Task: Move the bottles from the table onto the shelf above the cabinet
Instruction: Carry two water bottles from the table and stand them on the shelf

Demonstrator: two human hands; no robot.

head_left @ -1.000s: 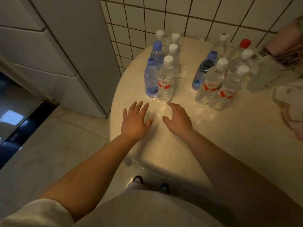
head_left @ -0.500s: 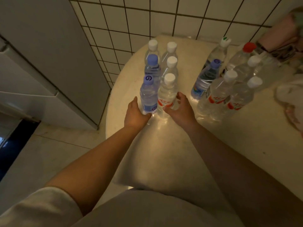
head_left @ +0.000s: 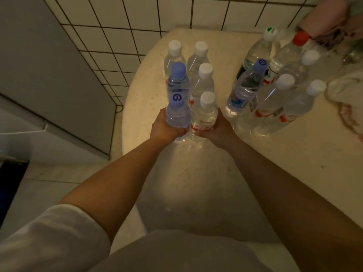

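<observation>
Clear glossy plastic bottles (head_left: 202, 85) carry smooth matt plastic caps, white or blue. The round cream speckled counter (head_left: 255, 163) has a polished, reflective finish. The white square wall tiles (head_left: 121, 36) are glazed; the crumpled white cloth (head_left: 345, 89) at the counter's right edge is matt.

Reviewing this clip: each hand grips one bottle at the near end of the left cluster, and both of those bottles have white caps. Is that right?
Not quite. The head view shows the left hand gripping a blue-capped bottle; only the bottle in the right hand has a white cap. The rest holds: each hand grips one bottle at the near end of the left cluster on the table.
</observation>
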